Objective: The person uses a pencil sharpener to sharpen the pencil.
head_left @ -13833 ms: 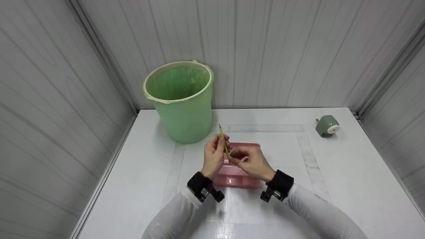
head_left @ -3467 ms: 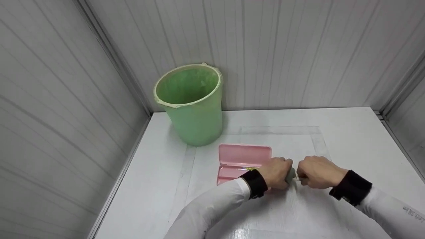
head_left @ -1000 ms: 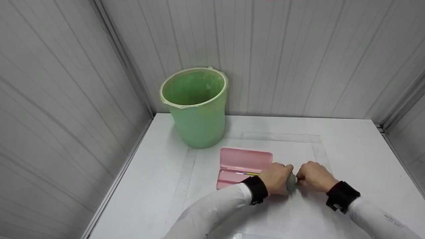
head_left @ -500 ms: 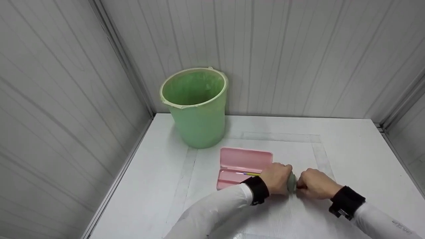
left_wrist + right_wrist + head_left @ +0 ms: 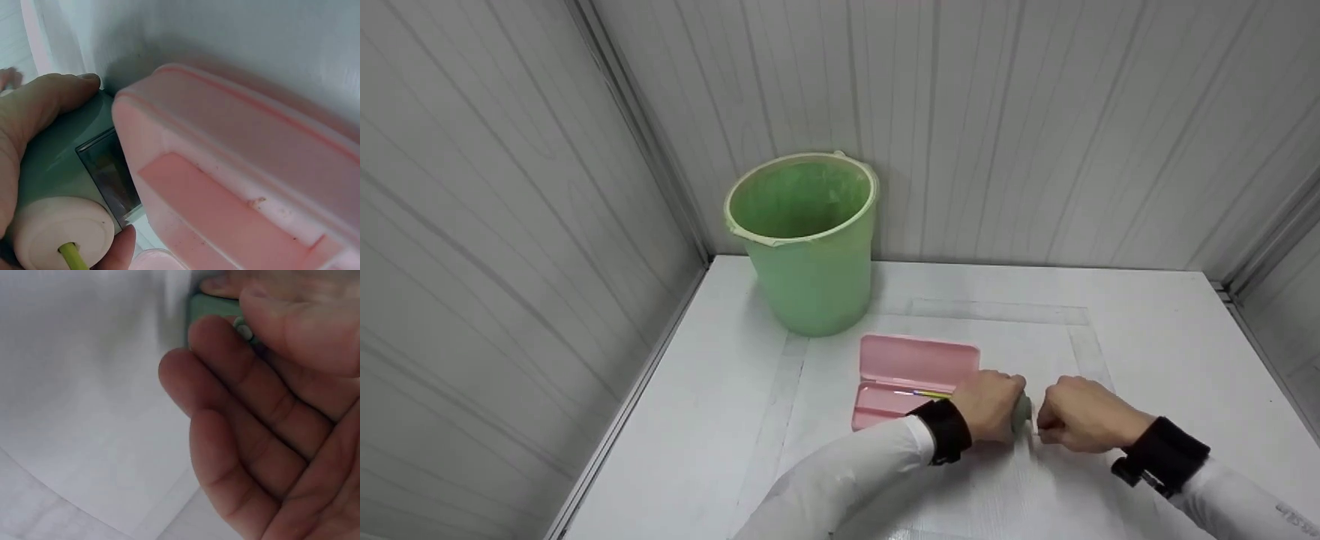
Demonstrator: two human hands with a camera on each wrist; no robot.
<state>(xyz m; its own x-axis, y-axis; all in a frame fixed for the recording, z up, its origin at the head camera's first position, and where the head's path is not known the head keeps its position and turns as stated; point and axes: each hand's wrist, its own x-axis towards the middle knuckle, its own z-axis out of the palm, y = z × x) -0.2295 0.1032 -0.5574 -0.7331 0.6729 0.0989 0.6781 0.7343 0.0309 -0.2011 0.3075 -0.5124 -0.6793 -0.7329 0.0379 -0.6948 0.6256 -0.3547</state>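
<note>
My left hand [image 5: 988, 405] grips a green crank pencil sharpener [image 5: 1021, 414] on the white table, just right of the pink pencil case [image 5: 919, 360]. In the left wrist view a yellow-green pencil [image 5: 73, 257] sticks out of the hole in the sharpener's pale round front [image 5: 39, 230]. A dark see-through shavings drawer [image 5: 109, 171] shows on its side. My right hand [image 5: 1084, 414] holds the sharpener's crank with thumb and forefinger; the other fingers are curled. A small round end of the crank [image 5: 243, 329] shows between them in the right wrist view.
The pencil case lies with its lid raised, and a yellow and blue pencil [image 5: 934, 394] rests inside. A large green bucket [image 5: 814, 285] stands at the back left. Panelled walls [image 5: 997, 135] border the table [image 5: 1147, 315] behind and at the sides.
Earlier both hands held a pencil over the case and the sharpener stood at the back right. Lately my right hand circles with the crank while my left stays on the sharpener.
</note>
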